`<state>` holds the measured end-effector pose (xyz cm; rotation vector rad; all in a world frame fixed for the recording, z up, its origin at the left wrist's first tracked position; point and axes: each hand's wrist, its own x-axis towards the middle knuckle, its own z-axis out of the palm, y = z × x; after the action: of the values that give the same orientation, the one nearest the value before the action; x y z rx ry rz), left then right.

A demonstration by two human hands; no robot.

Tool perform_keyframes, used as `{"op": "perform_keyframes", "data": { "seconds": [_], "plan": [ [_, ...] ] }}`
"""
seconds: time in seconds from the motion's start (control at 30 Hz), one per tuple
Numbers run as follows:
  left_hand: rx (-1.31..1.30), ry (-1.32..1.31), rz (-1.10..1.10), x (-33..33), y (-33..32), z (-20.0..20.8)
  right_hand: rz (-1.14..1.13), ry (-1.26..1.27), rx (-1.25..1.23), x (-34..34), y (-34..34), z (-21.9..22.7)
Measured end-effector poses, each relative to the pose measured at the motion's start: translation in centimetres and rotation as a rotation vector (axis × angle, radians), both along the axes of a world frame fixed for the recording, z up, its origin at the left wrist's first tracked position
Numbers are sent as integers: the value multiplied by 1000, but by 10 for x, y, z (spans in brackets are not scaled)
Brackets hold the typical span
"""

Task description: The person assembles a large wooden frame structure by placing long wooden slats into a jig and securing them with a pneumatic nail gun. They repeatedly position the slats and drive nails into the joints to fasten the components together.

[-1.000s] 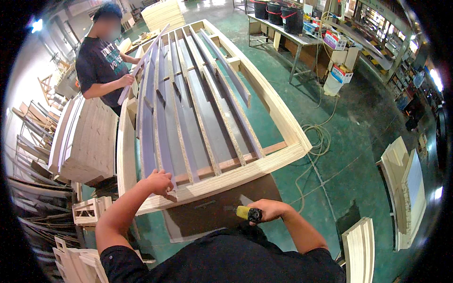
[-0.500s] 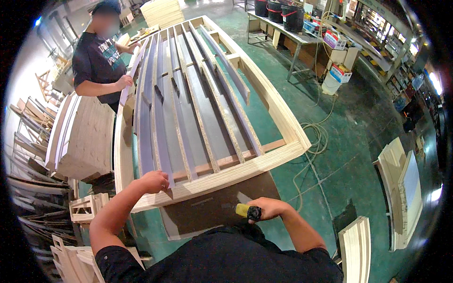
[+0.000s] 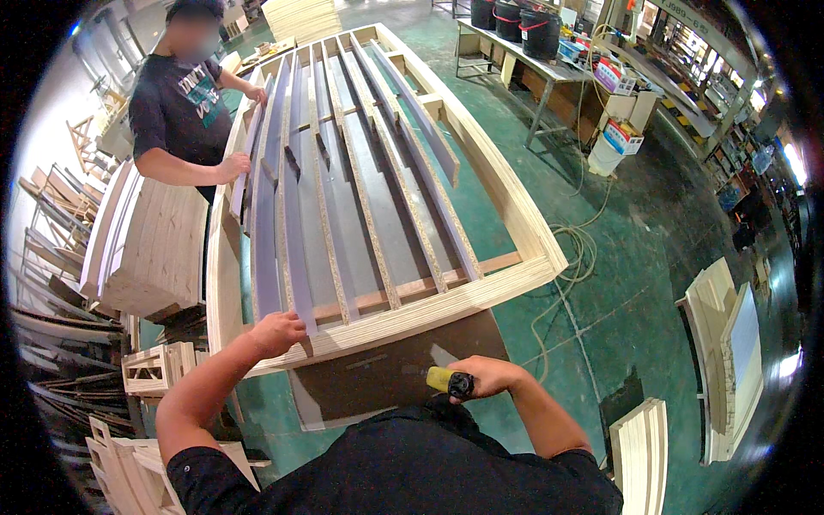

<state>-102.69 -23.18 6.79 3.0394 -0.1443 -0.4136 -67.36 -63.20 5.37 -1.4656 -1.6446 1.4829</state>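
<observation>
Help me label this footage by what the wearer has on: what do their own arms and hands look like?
Short black sleeves leave both forearms bare. The left sleeve carries a small pale dot. The left hand and right hand are ungloved, with no wristbands visible.

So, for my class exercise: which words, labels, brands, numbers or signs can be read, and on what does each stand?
Co-worker's dark T-shirt: pale chest lettering, partly creased; not copied here.
Overhead beam, upper right: letters and digits, not copied here.
Boxes near the workbench: print too small to read.
Yellow-and-black tool in the right hand: no readable text.
</observation>
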Motion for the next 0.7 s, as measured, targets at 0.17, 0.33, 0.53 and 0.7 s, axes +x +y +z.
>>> {"op": "perform_keyframes", "data": {
  "seconds": [0.17, 0.33, 0.53, 0.7],
  "plan": [
    [254, 142, 63, 23, -19, 29, 16, -44, 13, -1, -3, 5],
    [83, 257, 126, 7, 0, 28, 16, -13, 60, -1, -1, -6],
    [110, 175, 115, 16, -12, 24, 24, 26, 15, 0, -10, -11],
    [72, 156, 76, 10, 1, 11, 9, 52, 21, 3, -19, 4]
  ]
}}
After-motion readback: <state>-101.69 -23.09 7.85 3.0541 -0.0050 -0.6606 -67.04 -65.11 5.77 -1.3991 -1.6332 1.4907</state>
